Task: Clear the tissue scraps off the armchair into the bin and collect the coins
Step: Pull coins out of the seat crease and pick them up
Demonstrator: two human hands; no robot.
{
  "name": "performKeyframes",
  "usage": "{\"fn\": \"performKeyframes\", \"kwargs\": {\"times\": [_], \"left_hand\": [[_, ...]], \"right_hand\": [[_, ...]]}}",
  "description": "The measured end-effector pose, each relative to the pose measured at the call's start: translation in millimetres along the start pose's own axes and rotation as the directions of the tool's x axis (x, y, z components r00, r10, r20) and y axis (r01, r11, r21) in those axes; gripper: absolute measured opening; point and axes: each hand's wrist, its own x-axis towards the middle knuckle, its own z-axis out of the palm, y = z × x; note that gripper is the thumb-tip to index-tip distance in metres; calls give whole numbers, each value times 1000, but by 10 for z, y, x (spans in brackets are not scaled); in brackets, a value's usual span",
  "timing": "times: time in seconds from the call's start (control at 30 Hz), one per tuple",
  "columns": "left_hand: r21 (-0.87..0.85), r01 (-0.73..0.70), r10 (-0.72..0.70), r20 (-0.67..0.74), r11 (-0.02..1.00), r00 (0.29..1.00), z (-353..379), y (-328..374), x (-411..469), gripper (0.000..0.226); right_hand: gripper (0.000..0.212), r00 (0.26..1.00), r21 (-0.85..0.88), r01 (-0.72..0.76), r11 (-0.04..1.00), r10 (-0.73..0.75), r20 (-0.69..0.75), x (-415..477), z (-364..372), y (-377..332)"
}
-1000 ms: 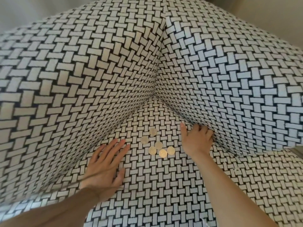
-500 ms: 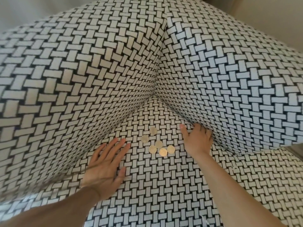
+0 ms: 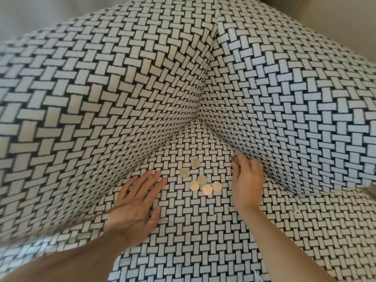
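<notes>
Several gold-coloured coins (image 3: 202, 179) lie in a loose cluster on the armchair's seat (image 3: 203, 237), near its back corner. My left hand (image 3: 135, 206) rests flat on the seat left of them, fingers straight and spread. My right hand (image 3: 247, 184) is to the right of the coins, at the crease where the seat meets the side cushion (image 3: 295, 119). Its fingertips pinch a single greyish coin (image 3: 235, 158) just above that crease. No tissue scrap shows clearly and no bin is in view.
The armchair is covered all over in black-and-white basket-weave fabric. Its padded back (image 3: 91, 102) rises at the left and the side cushion at the right, meeting in a corner behind the coins. A tiny white fleck (image 3: 295, 211) sits on the seat at the right.
My right hand's fingers have come up out of the crease, and a greyish coin now shows at their tips. My left hand and the coins on the seat have stayed put.
</notes>
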Motion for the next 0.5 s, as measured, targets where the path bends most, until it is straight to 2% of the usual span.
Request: {"fn": "performKeyframes", "kwargs": {"times": [0.17,0.27,0.5], "left_hand": [[-13,2,-2,-7,1000,1000,13,-12,5,62],[-16,10,-10,-3,1000,1000,22,-9,-17,61],[9,3,-3,3,1000,1000,-15,-10,-14,57]], "right_hand": [[27,999,43,-5,999,3,45,15,-7,1],[25,996,24,28,999,-30,82,-58,-90,-7],[19,985,-43,-6,999,14,173,-500,-362,-69]]}}
